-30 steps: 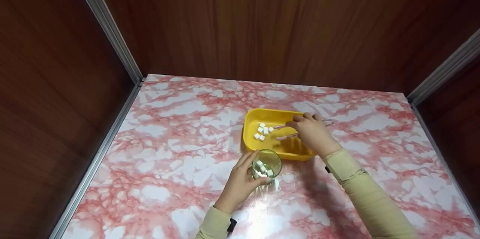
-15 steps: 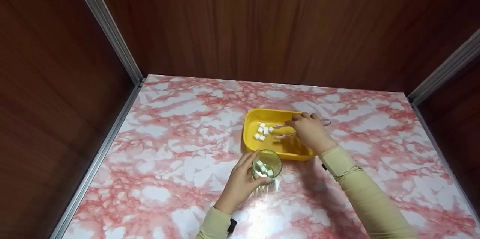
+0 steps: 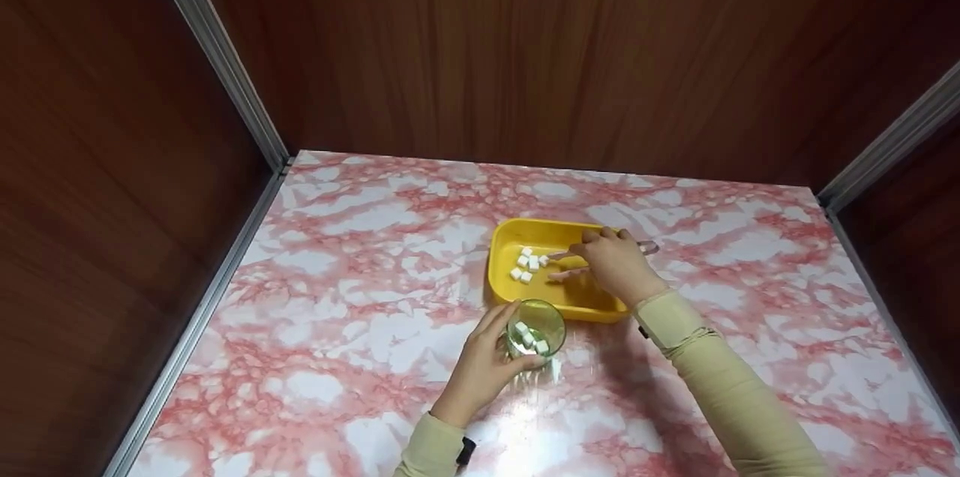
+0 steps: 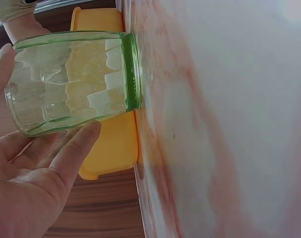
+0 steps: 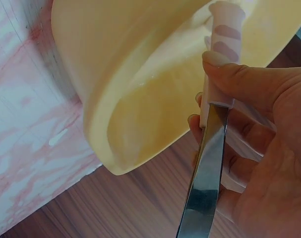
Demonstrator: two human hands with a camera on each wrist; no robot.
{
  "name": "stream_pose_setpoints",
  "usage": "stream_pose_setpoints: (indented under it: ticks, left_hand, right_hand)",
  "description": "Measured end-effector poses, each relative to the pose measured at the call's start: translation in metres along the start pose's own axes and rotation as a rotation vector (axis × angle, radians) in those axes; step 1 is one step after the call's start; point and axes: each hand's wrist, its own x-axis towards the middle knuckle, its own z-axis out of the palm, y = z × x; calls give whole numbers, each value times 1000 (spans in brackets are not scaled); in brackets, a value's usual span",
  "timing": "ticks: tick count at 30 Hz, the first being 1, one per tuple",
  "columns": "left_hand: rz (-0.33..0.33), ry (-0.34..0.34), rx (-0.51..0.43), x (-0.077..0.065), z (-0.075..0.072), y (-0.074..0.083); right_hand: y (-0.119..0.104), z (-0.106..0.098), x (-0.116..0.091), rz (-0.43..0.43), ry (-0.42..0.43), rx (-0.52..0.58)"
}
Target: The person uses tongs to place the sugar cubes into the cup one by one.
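Curled round a clear green glass (image 3: 553, 321), my left hand (image 3: 480, 368) steadies it upright on the table. Several white cubes (image 4: 104, 101) lie at the bottom of the glass. My right hand (image 3: 619, 267) holds tongs (image 5: 205, 171) of shiny metal with pink-and-white tips, pinched between thumb and fingers. In the head view the two tongs tips are spread apart inside a yellow container (image 3: 585, 312). The upper tip is right at the nearest of several white cubes (image 3: 533, 262) on the container's floor. Part of the container's right side is hidden behind the right hand.
A pink-and-white marbled table (image 3: 337, 297) lies under everything. Dark wood-grain panels (image 3: 480, 49) stand at the back and both sides, with metal strips (image 3: 225, 64) at the corners. The glass is close to the container's front wall.
My right hand and the tongs have shifted slightly left, the tips still apart by the cubes. The left hand and the glass have stayed in place.
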Motion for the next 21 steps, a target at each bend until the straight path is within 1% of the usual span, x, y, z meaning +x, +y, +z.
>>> stream_pose_setpoints:
  ticks: [3,9,15,21]
  left_hand:
    - [4,9,10,0,0,-1]
    - [3,15,-18,1,0,-1]
    - [4,20,0,1,0,-1]
    - [-9,14,-18,1,0,0]
  right_hand:
    - [-1,0,2,3,-13,-11]
    - [-2,-2,8,17,-41,-21]
    - [-4,-1,13,16,-41,-51]
    - [-6,0,15,11,-29,-53]
